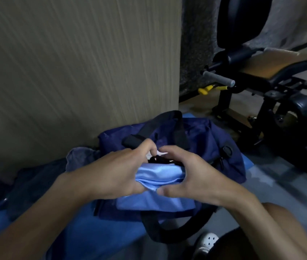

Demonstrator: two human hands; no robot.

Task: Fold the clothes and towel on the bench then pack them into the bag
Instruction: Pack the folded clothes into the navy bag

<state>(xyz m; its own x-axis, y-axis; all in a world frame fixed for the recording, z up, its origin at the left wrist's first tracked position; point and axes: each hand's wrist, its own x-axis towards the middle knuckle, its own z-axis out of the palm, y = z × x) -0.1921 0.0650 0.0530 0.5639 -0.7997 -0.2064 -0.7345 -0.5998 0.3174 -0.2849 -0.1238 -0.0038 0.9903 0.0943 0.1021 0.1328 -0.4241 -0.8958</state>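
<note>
Clutching a folded, glossy light-blue garment [160, 175] from either side, the person's left hand [119, 171] and right hand [192, 175] curl their fingers and thumbs around it at the mouth of a navy-blue fabric duffel bag [214, 139], which sits on a blue padded bench [92, 231], reports the first caption writer.

"What could spoil it from here?" asks the second.

"The cloth looks slippery. If the grip loosens on one side as the bundle goes in, the folds probably slide apart and it lands as a heap."

"Anything in the way?"

"A black webbing carry strap [167, 124] arches over the bag just behind the hands, and something dark sits between the fingertips. Either might catch a corner of the garment. Whether the pale-blue flap beneath belongs to the garment or the bag, the first writer cannot tell."

"And the rest of the job?"

"A crumpled grey-blue cloth [81, 156] lies just left of the bag, seemingly unfolded. Packing too loosely now may leave it no room."
</note>
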